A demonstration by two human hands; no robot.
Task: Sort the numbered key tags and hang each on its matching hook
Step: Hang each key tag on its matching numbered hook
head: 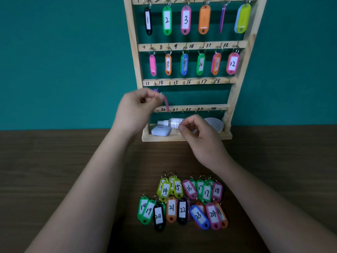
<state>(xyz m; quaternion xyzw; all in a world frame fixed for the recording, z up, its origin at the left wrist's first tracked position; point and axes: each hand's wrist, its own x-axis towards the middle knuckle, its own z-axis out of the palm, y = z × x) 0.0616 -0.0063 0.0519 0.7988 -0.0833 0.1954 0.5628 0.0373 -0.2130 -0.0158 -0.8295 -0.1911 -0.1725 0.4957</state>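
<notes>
Pinched at its top by the left hand [140, 105], the pink key tag [166, 104] dangles just below hook 13 [155, 83], likely light, stiff and slick, best taken by its ring; the right hand [197, 133] is curled, contents unclear.

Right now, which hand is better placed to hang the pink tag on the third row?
Left. The left hand pinches the pink tag just below the third-row hooks; the right hand is lower, by the bottom shelf.
</notes>
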